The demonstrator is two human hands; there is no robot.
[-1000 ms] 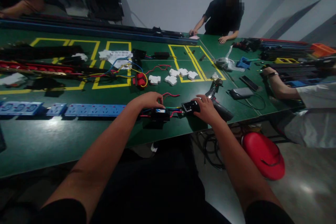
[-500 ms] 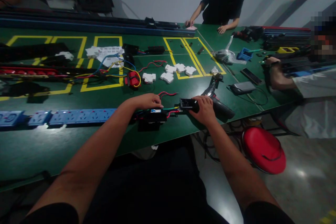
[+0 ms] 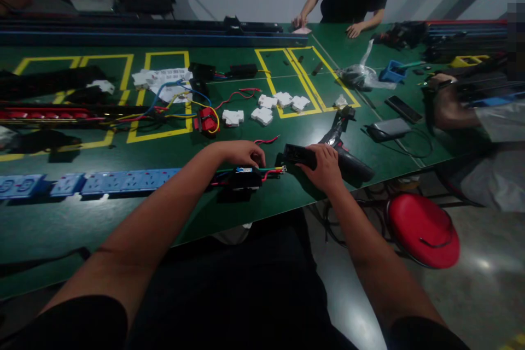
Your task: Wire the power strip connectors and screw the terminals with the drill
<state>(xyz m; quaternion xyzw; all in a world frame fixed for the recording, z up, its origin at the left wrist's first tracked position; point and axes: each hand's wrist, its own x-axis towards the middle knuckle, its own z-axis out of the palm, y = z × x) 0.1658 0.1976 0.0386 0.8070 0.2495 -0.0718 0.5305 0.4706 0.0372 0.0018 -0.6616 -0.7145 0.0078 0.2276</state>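
Observation:
My left hand rests curled over a small black breaker-like block near the green table's front edge, fingertips touching its top. Coloured wires with bare ends stick out of the block to the right. My right hand is closed on a flat black box, held just right of the wire ends and apart from them. A black cordless driver lies behind my right hand.
A long blue power strip lies left of my hands. White plastic parts, a red part and loose wires sit farther back. A red stool stands at the right. Other people stand at the far and right edges.
The black box in my right hand has moved a little to the right, away from the wire ends. My left hand stays on the block. The view has tilted down.

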